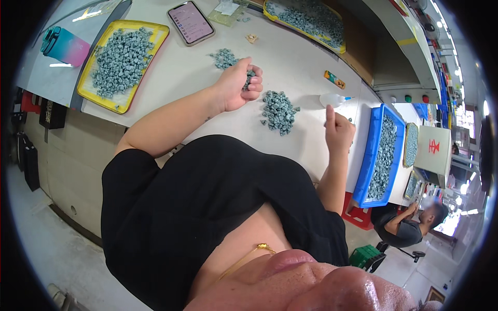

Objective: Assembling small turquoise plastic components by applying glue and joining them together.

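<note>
My left hand (239, 85) is curled around a clutch of small grey-green stones, some showing between its fingers. Just beyond it lies a small heap of the same stones (224, 58). A larger stone pile (280, 112) sits on the white table (207, 127) between my two hands. On the right, my right hand (340, 130) is closed with the thumb raised, apart from the pile; whatever its fingers hold is hidden. Beside that thumb lies a white squeeze bottle (331, 100) with a blue tip.
Stone-filled yellow trays stand at left (122, 109) and far side (340, 49). A teal-pink bottle (65, 46), a phone (191, 23) and a small green-orange packet (334, 80) lie around. A blue bin (363, 171) of stones is at right; a person (402, 228) sits beyond.
</note>
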`<state>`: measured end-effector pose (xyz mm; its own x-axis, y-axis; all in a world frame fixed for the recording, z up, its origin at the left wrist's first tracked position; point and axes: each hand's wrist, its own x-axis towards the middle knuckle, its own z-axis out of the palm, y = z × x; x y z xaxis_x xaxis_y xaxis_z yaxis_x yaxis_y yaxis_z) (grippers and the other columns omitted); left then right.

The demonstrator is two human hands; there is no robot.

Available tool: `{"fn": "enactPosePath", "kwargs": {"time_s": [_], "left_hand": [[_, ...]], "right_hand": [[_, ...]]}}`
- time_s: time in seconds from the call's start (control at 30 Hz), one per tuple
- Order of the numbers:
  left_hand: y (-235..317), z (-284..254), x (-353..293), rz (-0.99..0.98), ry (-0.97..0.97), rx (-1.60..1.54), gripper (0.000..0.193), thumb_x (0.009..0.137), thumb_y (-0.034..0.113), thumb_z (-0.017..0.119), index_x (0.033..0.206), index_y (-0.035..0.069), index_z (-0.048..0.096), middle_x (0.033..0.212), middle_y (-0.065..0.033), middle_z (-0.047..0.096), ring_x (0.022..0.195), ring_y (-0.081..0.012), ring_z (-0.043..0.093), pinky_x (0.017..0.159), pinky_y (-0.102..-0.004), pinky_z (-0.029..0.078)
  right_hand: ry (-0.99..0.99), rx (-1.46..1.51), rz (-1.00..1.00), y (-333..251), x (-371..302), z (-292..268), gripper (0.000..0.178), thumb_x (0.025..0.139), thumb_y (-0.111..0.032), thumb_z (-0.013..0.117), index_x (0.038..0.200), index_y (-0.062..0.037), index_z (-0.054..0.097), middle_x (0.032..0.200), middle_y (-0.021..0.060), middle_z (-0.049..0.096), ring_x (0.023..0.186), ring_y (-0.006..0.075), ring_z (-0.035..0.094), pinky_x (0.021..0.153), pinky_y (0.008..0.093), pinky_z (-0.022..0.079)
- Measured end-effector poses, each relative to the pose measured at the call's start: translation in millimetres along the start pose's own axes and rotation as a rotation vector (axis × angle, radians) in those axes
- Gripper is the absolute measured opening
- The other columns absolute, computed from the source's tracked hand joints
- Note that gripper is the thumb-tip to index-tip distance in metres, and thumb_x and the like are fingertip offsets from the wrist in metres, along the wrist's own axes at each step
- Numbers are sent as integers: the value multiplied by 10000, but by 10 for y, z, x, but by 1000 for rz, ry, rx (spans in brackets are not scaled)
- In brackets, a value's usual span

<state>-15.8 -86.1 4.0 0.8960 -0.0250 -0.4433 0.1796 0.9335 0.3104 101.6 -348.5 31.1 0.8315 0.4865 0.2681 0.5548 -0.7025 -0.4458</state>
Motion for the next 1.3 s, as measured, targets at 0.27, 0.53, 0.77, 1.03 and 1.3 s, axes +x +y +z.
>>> {"fn": "enactPosePath", "kwargs": {"time_s": [0.27, 0.53, 0.77, 1.03, 1.3], "left_hand": [[-84, 46, 7, 9, -75, 69, 143, 910, 49, 407, 1010, -29, 474, 827, -65, 468, 652, -121, 415, 517, -232, 350], [-138, 48, 15, 45, -109, 187, 176, 965, 146, 478, 1018, -21, 487, 800, -17, 444, 625, -58, 375, 499, -180, 323], [-112, 42, 28, 13, -43, 87, 190, 958, 131, 475, 1026, -45, 497, 827, -32, 463, 649, -76, 394, 509, -194, 346], [-100, -9, 46, 34, -18, 73, 173, 959, 143, 471, 989, -23, 505, 839, -45, 467, 665, -97, 404, 532, -202, 356], [-105, -52, 87, 70, -27, 97, 189, 963, 153, 473, 996, -26, 519, 849, -40, 466, 695, -107, 415, 573, -214, 384]], "right_hand": [[21, 1, 375, 420, -53, -155, 470, 739, -373, 773, 963, 1, 597, 719, 67, 575, 642, 168, 491, 618, 317, 453], [-32, 78, 174, 365, 203, 43, 683, 673, -269, 819, 1213, -7, 493, 1073, 114, 591, 906, 221, 562, 750, 360, 469], [-86, 142, 313, 437, 256, 228, 489, 762, -320, 748, 1093, -6, 573, 970, 116, 614, 763, 201, 553, 710, 322, 459], [-29, 217, 284, 396, 238, 309, 391, 789, -315, 727, 959, 15, 605, 850, 85, 616, 607, 144, 491, 613, 282, 441], [-2, 201, 290, 351, 201, 326, 384, 788, -320, 728, 958, 7, 617, 829, 62, 627, 576, 119, 491, 589, 270, 439]]}}
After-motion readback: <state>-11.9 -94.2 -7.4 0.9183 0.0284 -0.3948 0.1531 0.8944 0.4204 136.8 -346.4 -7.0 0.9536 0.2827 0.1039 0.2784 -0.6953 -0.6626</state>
